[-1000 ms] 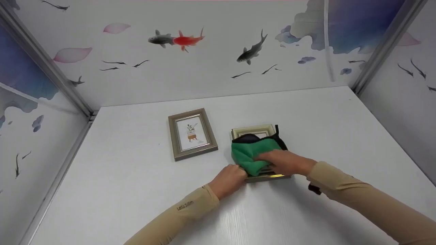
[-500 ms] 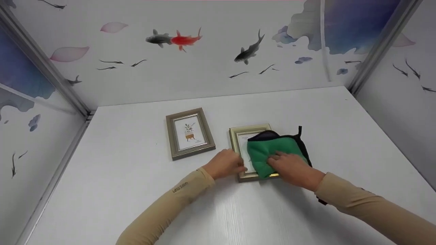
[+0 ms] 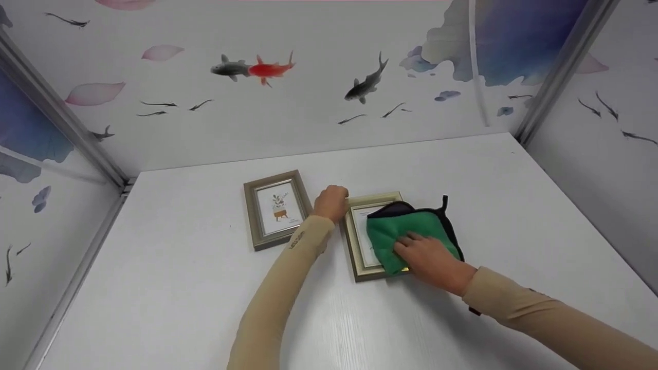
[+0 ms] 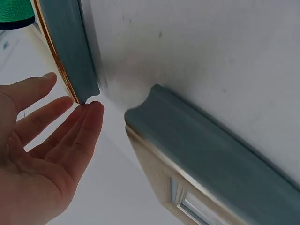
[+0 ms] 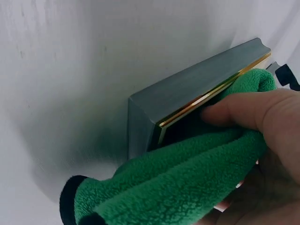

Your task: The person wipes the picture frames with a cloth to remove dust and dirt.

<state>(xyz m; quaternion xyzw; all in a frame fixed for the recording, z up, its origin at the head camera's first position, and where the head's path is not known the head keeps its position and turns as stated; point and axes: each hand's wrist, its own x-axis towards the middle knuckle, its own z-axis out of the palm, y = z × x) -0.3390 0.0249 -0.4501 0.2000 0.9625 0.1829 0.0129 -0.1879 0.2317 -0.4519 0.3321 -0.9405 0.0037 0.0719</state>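
A green cloth (image 3: 411,226) with black edging covers the right part of a gold picture frame (image 3: 362,272) lying on the table. My right hand (image 3: 429,262) grips the cloth over the frame; the right wrist view has the cloth (image 5: 183,173) bunched between thumb and fingers, beside the frame's grey side (image 5: 201,75). At the frame's far left corner is my left hand (image 3: 330,203). In the left wrist view that hand (image 4: 51,145) has its fingers extended and its thumb apart, fingertips right at the corner of the frame (image 4: 70,42).
To the left lies a second, brownish picture frame (image 3: 252,216) with a potted-plant print, its lower right partly behind my left sleeve (image 3: 293,277). The white table (image 3: 169,288) meets walls with painted fish at the back and sides.
My left hand has moved from the gold frame's near left corner up to its far left corner. The cloth and right hand have shifted right, uncovering the frame's left side.
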